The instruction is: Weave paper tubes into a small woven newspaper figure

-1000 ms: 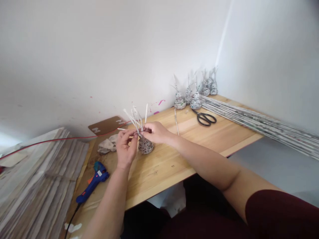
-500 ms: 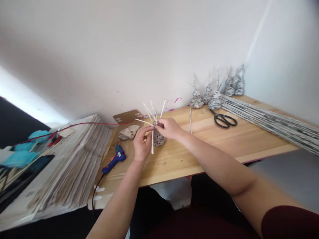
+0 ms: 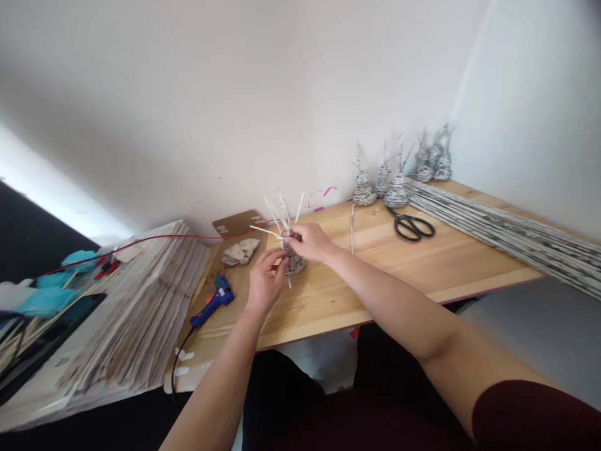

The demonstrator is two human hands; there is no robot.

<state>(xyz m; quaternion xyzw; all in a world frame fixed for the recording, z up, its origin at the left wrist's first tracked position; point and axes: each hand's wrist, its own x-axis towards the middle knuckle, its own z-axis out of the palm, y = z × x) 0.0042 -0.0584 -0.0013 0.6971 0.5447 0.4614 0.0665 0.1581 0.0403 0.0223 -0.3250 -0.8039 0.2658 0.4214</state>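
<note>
A small woven paper gourd stands on the wooden table in front of me, partly covered by my fingers. Several pale paper sticks fan up and out from its top, and one end pokes down below my left fingers. My right hand pinches the top of the weave where the sticks come out. On the near left side, my left hand has its thumb and fingertips closed against the gourd. The exact strand under each fingertip is too small to make out.
Left of the hands lie a blue glue gun, a crumpled cloth and a thick paper stack. To the right are black scissors, a short paper stick, several finished gourds and long paper rods.
The stick that hung down in front of the gourd has swung behind my left fingers, with only its end showing. My left fingers have shifted along the gourd's side. The view has turned slightly.
</note>
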